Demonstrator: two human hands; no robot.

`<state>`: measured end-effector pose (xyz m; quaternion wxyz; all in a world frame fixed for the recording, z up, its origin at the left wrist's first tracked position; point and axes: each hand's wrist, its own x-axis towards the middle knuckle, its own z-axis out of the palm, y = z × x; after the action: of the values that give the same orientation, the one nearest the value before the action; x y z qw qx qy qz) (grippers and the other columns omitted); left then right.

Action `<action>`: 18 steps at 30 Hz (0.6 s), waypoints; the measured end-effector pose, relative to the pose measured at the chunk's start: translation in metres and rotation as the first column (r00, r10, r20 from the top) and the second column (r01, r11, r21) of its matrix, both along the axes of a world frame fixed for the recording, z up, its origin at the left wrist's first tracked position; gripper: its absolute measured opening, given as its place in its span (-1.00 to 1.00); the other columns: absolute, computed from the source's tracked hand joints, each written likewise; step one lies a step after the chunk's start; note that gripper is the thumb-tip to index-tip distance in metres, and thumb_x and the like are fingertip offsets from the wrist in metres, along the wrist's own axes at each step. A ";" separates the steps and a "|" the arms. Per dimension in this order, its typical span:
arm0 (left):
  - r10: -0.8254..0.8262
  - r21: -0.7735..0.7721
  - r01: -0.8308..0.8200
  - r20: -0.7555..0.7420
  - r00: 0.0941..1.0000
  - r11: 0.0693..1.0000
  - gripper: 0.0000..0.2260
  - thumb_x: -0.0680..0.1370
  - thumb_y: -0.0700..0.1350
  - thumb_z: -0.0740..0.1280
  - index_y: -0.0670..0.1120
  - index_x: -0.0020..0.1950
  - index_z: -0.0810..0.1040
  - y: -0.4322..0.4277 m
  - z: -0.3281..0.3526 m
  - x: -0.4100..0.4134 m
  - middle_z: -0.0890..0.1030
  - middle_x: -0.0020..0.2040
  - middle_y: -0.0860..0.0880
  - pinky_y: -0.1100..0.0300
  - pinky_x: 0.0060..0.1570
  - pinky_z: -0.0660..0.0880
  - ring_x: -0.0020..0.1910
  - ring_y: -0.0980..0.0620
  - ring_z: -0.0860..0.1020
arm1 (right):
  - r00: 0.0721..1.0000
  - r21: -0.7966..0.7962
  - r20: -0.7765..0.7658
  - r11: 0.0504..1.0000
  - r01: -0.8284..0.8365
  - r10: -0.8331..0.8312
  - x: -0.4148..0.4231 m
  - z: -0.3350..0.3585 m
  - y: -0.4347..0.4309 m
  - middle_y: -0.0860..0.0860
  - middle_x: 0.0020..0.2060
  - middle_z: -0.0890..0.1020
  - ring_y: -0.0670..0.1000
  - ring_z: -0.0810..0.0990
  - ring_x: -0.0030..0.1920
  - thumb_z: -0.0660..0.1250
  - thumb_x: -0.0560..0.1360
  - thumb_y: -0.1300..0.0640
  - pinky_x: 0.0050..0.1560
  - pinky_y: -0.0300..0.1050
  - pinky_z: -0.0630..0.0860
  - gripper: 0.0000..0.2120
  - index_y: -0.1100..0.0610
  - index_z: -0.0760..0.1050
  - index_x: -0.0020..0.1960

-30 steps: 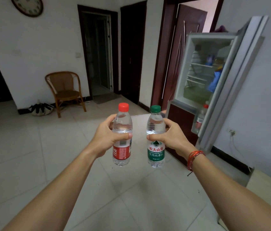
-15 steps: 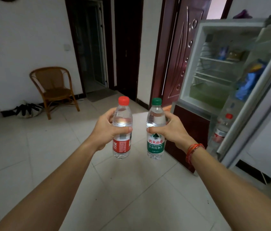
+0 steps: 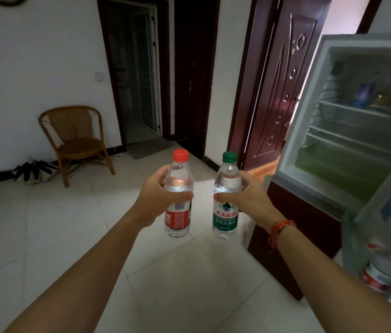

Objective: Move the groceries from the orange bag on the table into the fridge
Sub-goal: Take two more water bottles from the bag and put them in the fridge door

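My left hand (image 3: 157, 199) grips a water bottle with a red cap and red label (image 3: 178, 218), held upright in front of me. My right hand (image 3: 252, 197) grips a water bottle with a green cap and green label (image 3: 226, 218), also upright, a short gap to the right of the first. The fridge (image 3: 309, 145) stands open at the right, its white shelves showing a few small items at the top and a green drawer below. Its door (image 3: 386, 212) swings out at the far right with a red-capped bottle (image 3: 386, 267) in the lower rack. The orange bag and table are out of view.
A wicker chair (image 3: 76, 140) stands by the left wall with dark shoes (image 3: 33, 170) beside it. A carved dark red door (image 3: 278, 92) is open just left of the fridge. Two doorways lie ahead. Pale floor tiles (image 3: 69, 224) stretch between me and the fridge.
I have come closer to the fridge, which now fills more of the right side. Both hands hold the bottles as before.
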<state>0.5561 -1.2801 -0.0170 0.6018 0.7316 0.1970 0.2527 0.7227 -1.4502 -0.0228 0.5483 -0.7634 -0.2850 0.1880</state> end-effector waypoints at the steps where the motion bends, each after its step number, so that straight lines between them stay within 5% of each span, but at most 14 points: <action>1: 0.001 0.004 -0.001 0.001 1.000 1.000 -0.47 0.38 -0.24 0.54 0.09 0.26 0.46 0.010 -0.001 0.012 0.64 0.05 0.11 0.32 -0.18 0.54 -0.03 0.10 0.64 | 1.000 -0.003 -0.007 1.000 0.002 -0.002 0.011 0.000 0.009 -0.01 -0.02 0.73 0.06 0.74 -0.05 0.67 0.25 0.21 0.06 0.20 0.67 -0.38 0.01 0.53 0.24; 13: -0.064 0.124 0.066 -0.020 0.998 0.990 -0.57 0.40 -0.20 0.54 -0.02 0.22 0.52 0.132 -0.019 0.170 0.66 0.03 0.02 0.17 -0.04 0.56 -0.01 0.05 0.65 | 0.995 0.011 -0.007 0.995 0.095 -0.095 0.147 -0.007 0.110 -0.01 0.00 0.72 0.00 0.74 -0.07 0.66 0.27 0.21 -0.03 0.01 0.68 -0.42 -0.03 0.53 0.21; 18: -0.153 0.144 0.155 -0.024 0.988 0.977 -0.57 0.40 -0.16 0.54 0.00 0.22 0.50 0.196 -0.023 0.252 0.65 0.06 0.02 0.02 0.09 0.58 0.04 -0.01 0.64 | 0.985 0.020 0.006 0.985 0.171 -0.172 0.213 -0.012 0.158 -0.01 -0.01 0.73 0.02 0.75 -0.08 0.65 0.27 0.22 0.04 0.10 0.68 -0.43 -0.03 0.54 0.20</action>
<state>0.8077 -1.0840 -0.0400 0.5634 0.7881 0.1248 0.2141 0.9353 -1.2926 -0.0345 0.5686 -0.7806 -0.2222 0.1343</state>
